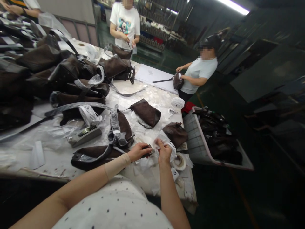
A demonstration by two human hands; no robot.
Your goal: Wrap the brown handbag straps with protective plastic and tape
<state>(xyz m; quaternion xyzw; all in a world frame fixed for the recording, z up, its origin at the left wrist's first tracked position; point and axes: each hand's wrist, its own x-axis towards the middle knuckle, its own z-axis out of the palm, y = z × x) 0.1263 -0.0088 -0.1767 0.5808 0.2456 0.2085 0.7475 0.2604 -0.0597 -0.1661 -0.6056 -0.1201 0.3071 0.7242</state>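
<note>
Work sits close to our body, at the near side of the bench (63, 165), presumably so that both arms can stay low and easy. Our left hand (139, 152) is narrowed in a pinch on a small dark piece (148, 152), its end pointing towards our other hand, which seems to leave that tip free to get at; whether it belongs to a strap, we cannot tell. Our right hand (164, 153) is nearly closed too, thumb and finger pinching a thin pale sheet (156, 143), likely held by its edge because it is so flimsy. The two pinches hang just beside each other, probably so we can see both at once. A dark bag (92, 156) lies beside our left forearm, with a plastic-wrapped strap (114, 120) across it; the wrapping perhaps guards the surface from scuffs. Beyond our right hand rests a brown bag (176, 135), and just behind our fingers stands a white fan (172, 150), apparently set near for air. A tape roll (180, 162) lies by our right wrist, handy to reach, while a grey tape dispenser (84, 136) sits farther left among loose plastic.
</note>
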